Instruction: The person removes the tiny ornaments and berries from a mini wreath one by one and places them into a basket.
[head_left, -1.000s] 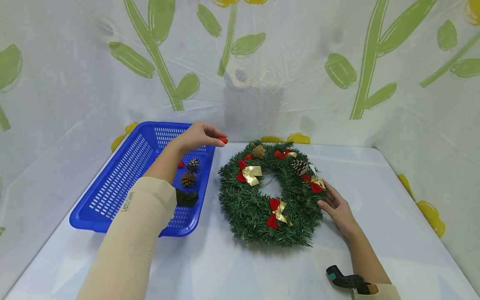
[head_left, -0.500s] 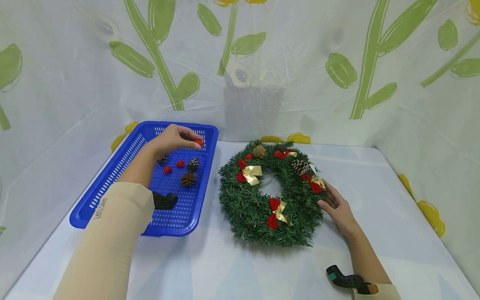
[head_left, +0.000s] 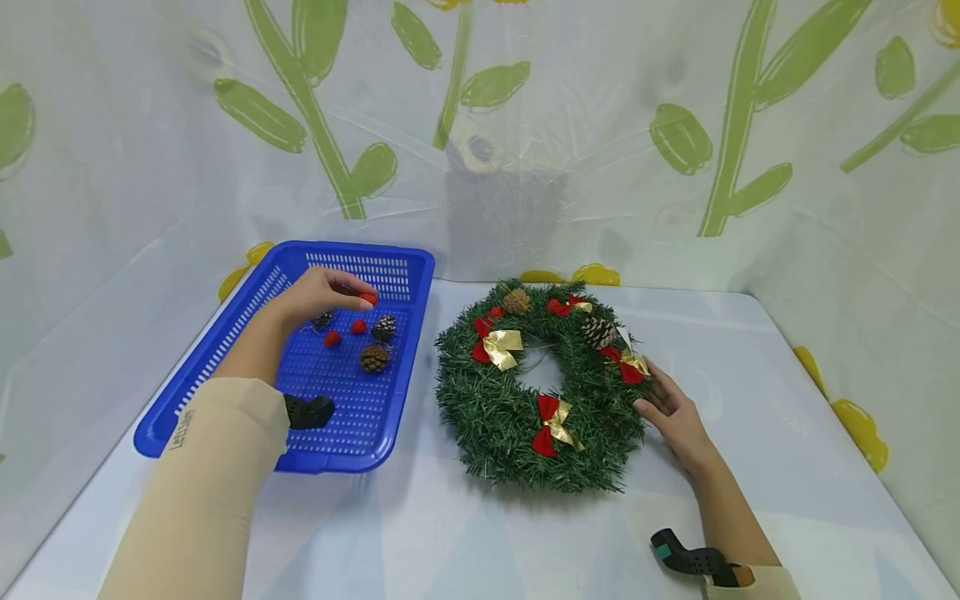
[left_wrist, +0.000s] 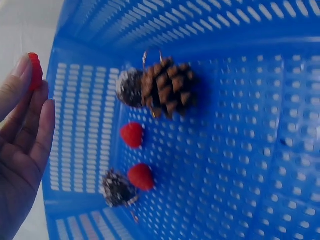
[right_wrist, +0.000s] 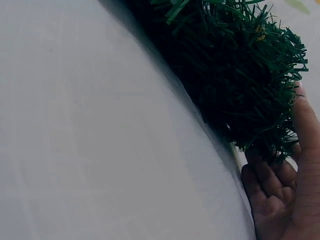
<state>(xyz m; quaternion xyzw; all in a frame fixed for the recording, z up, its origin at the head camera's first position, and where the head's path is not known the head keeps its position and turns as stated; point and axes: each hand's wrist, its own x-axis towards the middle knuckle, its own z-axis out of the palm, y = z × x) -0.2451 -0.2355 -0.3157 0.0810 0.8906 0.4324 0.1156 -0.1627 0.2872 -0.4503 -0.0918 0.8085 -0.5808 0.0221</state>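
Over the far part of the blue plastic basket [head_left: 386, 417], my left hand [head_left: 318, 296] pinches a small red berry [left_wrist: 35, 72] between thumb and fingertips. Below it in the basket lie two more red berries [left_wrist: 141, 176], a brown pine cone [left_wrist: 169, 88] and two white-tipped pine cones [left_wrist: 118, 189]. To the right, a green wreath [head_left: 502, 433] lies flat on the table. My right hand [head_left: 675, 417] grips the wreath's right edge, thumb on the outer needles; in the right wrist view its fingers [right_wrist: 265, 180] curl beneath the needles and are partly hidden.
Red and gold bows [head_left: 555, 425], pine cones [head_left: 598, 332] and a red berry [head_left: 496, 312] decorate the wreath. Behind the white table [head_left: 450, 533] hangs a pale sheet [head_left: 592, 200] printed with green stems and leaves.
The left hand has moved left and slightly down with its red berry, from beside the basket's right rim to above the basket. The right hand and wreath have stayed put.
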